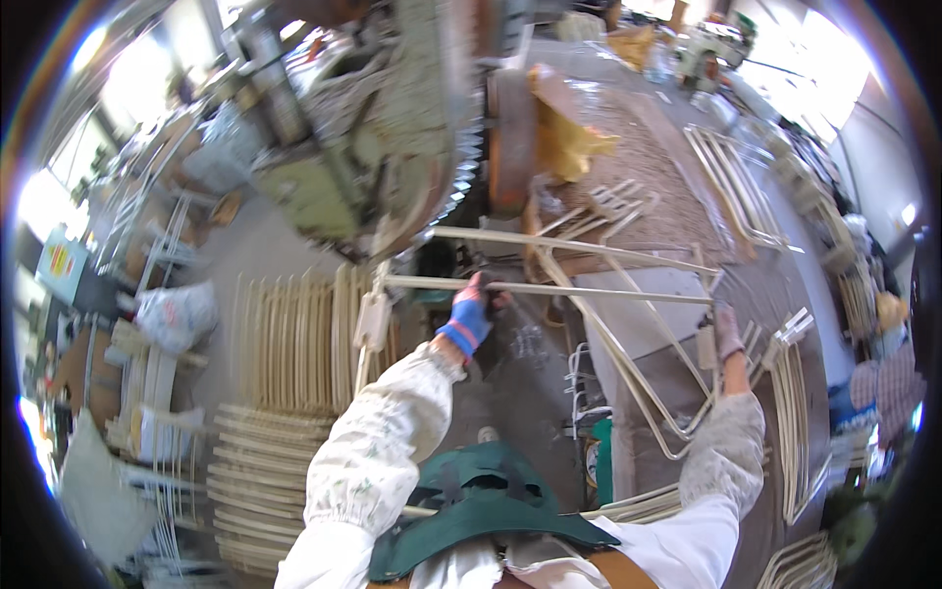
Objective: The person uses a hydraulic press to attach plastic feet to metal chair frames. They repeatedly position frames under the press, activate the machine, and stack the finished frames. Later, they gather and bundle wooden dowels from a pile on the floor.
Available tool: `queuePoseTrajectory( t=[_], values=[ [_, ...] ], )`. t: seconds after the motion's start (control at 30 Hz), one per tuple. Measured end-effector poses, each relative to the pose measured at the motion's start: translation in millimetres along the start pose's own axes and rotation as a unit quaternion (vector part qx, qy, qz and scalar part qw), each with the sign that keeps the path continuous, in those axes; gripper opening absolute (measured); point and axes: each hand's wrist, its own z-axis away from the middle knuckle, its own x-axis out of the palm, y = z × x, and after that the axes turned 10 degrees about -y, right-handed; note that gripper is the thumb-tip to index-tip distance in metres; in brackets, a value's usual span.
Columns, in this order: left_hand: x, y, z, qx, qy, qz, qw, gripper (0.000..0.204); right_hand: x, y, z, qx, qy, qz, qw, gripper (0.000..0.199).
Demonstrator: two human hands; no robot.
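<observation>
Slightly left of centre, my left hand [466,322], in a blue and pink glove, is closed round the lower bar of a cream tubular metal frame [599,292]. My right hand [727,332], in a pale pinkish glove, grips the same frame at its right end; its fingers are partly hidden. The frame lies crosswise before me, two long bars running side by side, its left end beneath the machine. A flat cream plate [373,319] hangs by that left end. Bent cream tubes [628,358] slant down behind and below the bars, left of my right hand.
A large green machine [383,128] with a toothed wheel [463,177] towers ahead. Stacked cream tubes [265,481] stand on the left. At right, a brown-covered table [677,177] carries loose tube pieces, with bent tubes [795,422] beside it. Another person [878,383] is at the far right.
</observation>
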Motion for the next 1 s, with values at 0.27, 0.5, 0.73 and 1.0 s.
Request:
queuePoseTrajectory(
  t=[0.27, 0.5, 0.73, 1.0],
  values=[
    [-9.4, 17.7, 14.2, -0.048, -0.099, 0.074, 0.991, 0.044, -86.0, 10.0, -45.0, 0.062, 0.181, 0.235, 0.953, 0.037],
    [-70.2, 135.9, 196.7, 0.178, -0.015, -0.340, 0.923, 0.037, -150.5, -23.0, -22.4, 0.106, 0.164, 0.599, 0.776, 0.042],
    [-74.2, 51.7, 346.4, -0.087, 0.141, -0.068, 0.984, 0.036, -98.0, -93.8, -44.1, 0.115, 0.161, 0.628, 0.753, 0.033],
    [-73.1, 17.0, 332.8, 0.040, 0.194, -0.131, 0.971, 0.042, -104.5, -99.8, -90.2, 0.117, 0.087, 0.751, 0.644, 0.027]
  ],
)
